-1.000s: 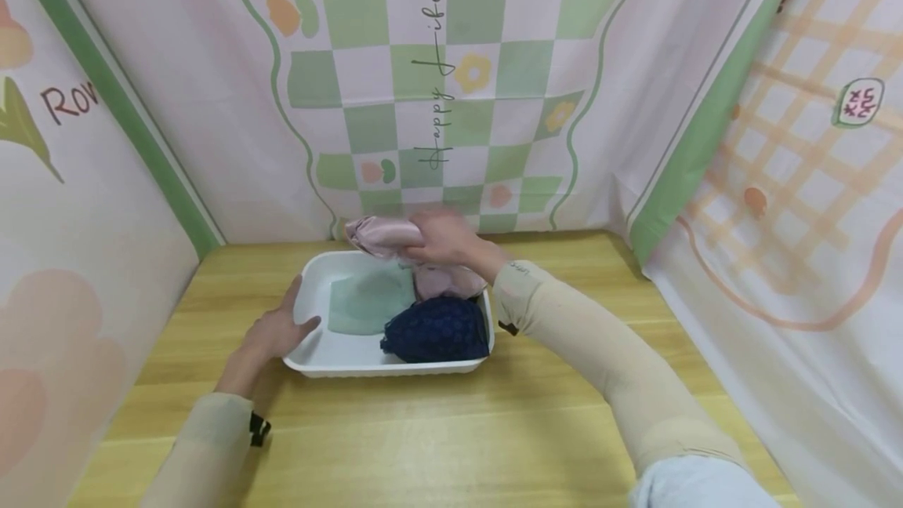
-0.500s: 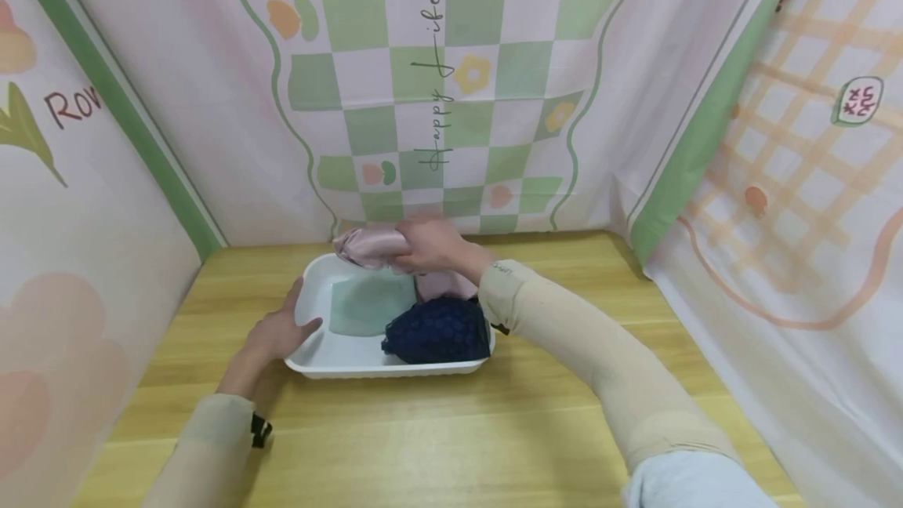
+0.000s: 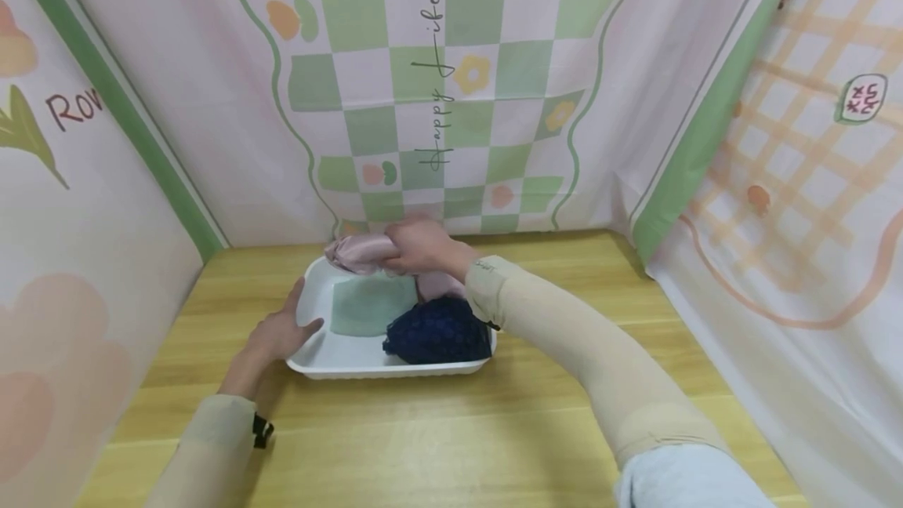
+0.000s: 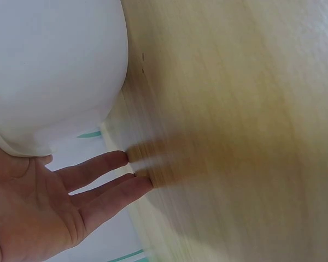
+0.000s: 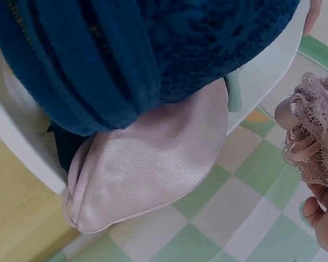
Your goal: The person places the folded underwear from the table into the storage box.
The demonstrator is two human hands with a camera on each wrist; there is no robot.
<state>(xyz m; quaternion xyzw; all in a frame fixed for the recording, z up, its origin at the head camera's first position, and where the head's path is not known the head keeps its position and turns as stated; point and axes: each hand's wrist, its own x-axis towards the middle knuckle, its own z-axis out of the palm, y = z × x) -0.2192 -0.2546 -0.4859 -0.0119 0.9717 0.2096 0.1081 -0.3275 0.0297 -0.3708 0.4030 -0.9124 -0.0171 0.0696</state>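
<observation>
My left hand (image 3: 278,332) holds the left rim of a white tray (image 3: 339,372), thumb over the edge; in the left wrist view several fingers (image 4: 93,169) stretch outside it towards the table. My right hand (image 3: 419,245) grips a pink satin bra (image 3: 363,253) above the tray's far edge. Its lace trim (image 5: 314,125) shows in the right wrist view. A folded navy lace bra (image 3: 440,332) lies at the tray's near right. Behind it sits another piece of pink satin, a rounded cup (image 5: 158,158). A flat mint-green cloth (image 3: 370,308) lies left of these.
The tray stands on a wood-grain table (image 3: 423,445), close to its back edge. A checked curtain (image 3: 437,100) hangs right behind it. More printed curtains (image 3: 797,179) enclose the left and right sides.
My right hand has moved left and slightly down with the pink bra, towards the tray's far left part. My left hand keeps its place on the rim.
</observation>
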